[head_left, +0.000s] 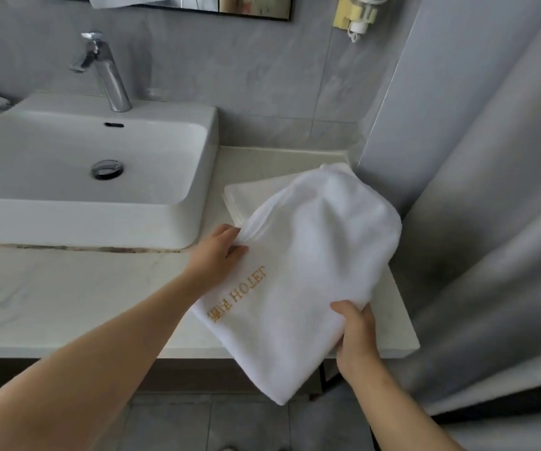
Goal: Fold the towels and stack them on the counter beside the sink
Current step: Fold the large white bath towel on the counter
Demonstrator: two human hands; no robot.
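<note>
Bathroom: sink [83, 219], faucet [110, 76], mirror [197, 2]

Towel [308, 255] on counter [67, 297] right of sink [152, 222] (overlapping folded towel [246, 196] behind).

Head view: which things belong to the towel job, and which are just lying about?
Job: held towel, folded towel under it, counter, sink, left hand, right hand.
Lying about: faucet, mirror, curtain, wall fixture.

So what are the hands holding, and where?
Both hold one towel. The left hand pinches its bunched left edge, and the right hand grips its right edge, lower down.
</note>
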